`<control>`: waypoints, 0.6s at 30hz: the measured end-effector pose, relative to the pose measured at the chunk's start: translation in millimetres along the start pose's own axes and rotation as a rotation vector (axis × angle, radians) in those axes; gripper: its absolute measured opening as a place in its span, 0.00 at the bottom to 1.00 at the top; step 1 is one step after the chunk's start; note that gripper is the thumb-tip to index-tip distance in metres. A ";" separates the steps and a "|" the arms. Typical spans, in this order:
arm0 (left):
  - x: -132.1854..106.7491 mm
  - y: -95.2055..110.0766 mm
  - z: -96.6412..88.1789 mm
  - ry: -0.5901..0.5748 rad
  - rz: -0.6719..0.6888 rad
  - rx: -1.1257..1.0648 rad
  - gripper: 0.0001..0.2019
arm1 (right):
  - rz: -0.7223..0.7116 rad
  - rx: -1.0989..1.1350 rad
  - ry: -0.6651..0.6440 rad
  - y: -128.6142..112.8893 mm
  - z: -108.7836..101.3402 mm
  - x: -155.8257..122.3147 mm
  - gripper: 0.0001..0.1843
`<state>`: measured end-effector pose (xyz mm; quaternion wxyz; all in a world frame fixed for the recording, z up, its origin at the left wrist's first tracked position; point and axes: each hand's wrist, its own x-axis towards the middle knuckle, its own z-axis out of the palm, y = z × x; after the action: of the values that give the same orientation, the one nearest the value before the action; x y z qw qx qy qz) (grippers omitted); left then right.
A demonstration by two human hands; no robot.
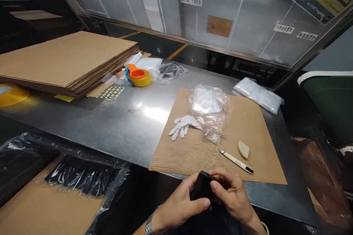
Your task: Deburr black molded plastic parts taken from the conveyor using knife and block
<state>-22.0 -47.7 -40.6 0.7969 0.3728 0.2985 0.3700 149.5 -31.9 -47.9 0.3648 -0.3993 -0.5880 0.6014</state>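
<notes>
A small black part with rounded edges [202, 186] is held between both hands, in front of the table's near edge; its exact kind does not show. My left hand [182, 202] grips it from the left, thumb across its lower side. From the right, my right hand [231, 196] pinches it, its thumb on the near face. Just beyond the hands, a craft knife marked A26 [235, 161] lies on a cardboard sheet [187, 154]. A beige wedge-shaped pad [243, 149] is beside the knife. A white glove [185, 125] rests farther left, touching a clear plastic bag [216, 119].
Stacked cardboard sheets [71, 58] occupy the table's back left. Near them are a tape dispenser [139, 76], a sticker sheet [110, 92] and a bag of black parts [171, 71]. A plastic-wrapped pack [259, 94] lies back right. An open, plastic-lined box [68, 198] stands at lower left.
</notes>
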 end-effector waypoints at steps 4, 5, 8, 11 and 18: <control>-3.0 2.2 3.6 -0.008 0.062 0.106 0.16 | 0.019 0.024 -0.023 -1.0 -0.6 -0.9 0.06; -4.2 3.3 4.2 -0.002 0.080 0.157 0.16 | 0.011 0.021 -0.028 -0.8 -1.3 -1.1 0.06; -7.2 6.1 5.6 0.013 0.118 0.274 0.17 | -0.004 0.048 -0.046 0.5 -3.0 -2.3 0.05; -7.8 6.9 6.3 0.022 0.117 0.310 0.17 | 0.032 0.119 -0.063 2.1 -2.8 -3.3 0.04; -7.3 7.9 4.6 0.052 0.079 0.299 0.12 | 0.072 0.132 -0.039 4.6 -0.1 -0.6 0.07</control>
<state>-25.4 -51.8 -30.2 0.7091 0.4892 0.3561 0.3622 150.0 -32.6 -52.4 0.3567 -0.3836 -0.5394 0.6593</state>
